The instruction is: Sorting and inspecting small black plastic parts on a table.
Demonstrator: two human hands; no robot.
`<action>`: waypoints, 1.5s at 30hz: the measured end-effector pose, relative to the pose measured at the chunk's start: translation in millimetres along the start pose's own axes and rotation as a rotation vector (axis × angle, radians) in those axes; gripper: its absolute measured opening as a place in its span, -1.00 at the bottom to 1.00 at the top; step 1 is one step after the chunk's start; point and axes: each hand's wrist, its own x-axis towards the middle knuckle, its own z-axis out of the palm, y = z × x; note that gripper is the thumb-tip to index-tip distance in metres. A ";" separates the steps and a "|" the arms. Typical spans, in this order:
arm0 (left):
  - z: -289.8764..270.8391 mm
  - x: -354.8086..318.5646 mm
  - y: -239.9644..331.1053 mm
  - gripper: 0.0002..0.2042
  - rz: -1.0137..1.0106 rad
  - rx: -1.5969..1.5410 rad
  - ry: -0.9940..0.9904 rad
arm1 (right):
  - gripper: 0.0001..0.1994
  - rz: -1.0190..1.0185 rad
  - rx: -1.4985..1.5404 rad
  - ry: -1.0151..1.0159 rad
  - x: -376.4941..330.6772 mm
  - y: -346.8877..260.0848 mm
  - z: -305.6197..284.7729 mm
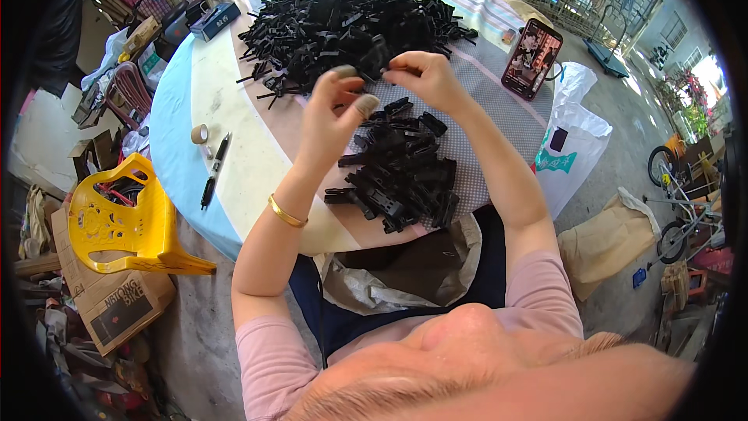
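My left hand (340, 105) is raised over the table, with a gap between the thumb and the curled fingers. Tan wraps cover its thumb tip and a fingertip, and nothing shows between them. Beside it, my right hand (430, 82) has thumb and forefinger pinched on a small black plastic piece (379, 53), blurred against the pile behind. Beyond both hands spreads a large heap of black plastic parts (343, 19) with thin strips sticking out. A smaller pile of black plastic clips (397, 168) lies between my forearms, near the table's front edge.
A lit phone (532, 60) stands at the right of the cloth-covered table (187, 109). A pen (216, 171), a tape roll (199, 134) and a dark blue box (215, 22) lie at the left. An open pale sack (358, 288) is at my lap; a yellow chair (148, 226) stands left.
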 end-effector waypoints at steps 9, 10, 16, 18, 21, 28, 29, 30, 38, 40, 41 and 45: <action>-13.4 8.0 4.5 -0.40 -0.069 -0.375 -0.260 | -0.86 -0.269 -0.072 -0.225 -12.5 -30.3 13.0; -12.3 7.3 7.4 -0.44 -0.027 -0.358 -0.252 | -0.86 -0.267 -0.072 -0.222 -13.0 -30.0 13.0; -4.0 4.5 6.2 -0.62 -0.010 -0.412 -0.080 | -0.87 -0.212 -0.164 -0.194 -13.9 -30.6 13.2; -5.0 6.3 4.1 -0.69 0.001 -0.483 -0.004 | -0.84 -0.085 -0.201 -0.107 -10.5 -21.9 9.8; -3.7 5.2 5.6 -0.70 0.013 -0.341 -0.003 | -0.82 0.054 0.118 -0.045 -8.8 -25.5 3.1; 0.2 0.6 4.0 -0.76 0.048 -0.139 -0.068 | -0.84 0.157 0.306 -0.165 -14.8 -41.3 15.2; 0.9 0.5 4.7 -0.76 0.049 -0.139 -0.068 | -0.84 0.154 0.289 -0.160 -14.5 -42.5 14.3; 2.3 -0.5 5.4 -0.76 0.050 -0.140 -0.056 | -0.84 0.154 0.288 -0.159 -14.3 -42.5 13.7; 4.4 -0.8 -1.6 -0.80 0.049 -0.074 -0.022 | -0.84 0.318 0.387 -0.306 -12.5 -40.9 8.3; 5.2 -1.6 -0.5 -0.84 0.113 -0.061 0.029 | -0.84 0.363 0.424 -0.276 -13.6 -44.5 11.9; 5.7 -3.0 -0.1 -0.84 0.112 -0.060 0.029 | -0.83 0.406 0.460 -0.247 -14.6 -46.6 13.9; 11.6 -7.0 1.1 -0.85 0.186 0.031 0.121 | -0.83 0.420 0.475 -0.215 -16.6 -46.5 15.6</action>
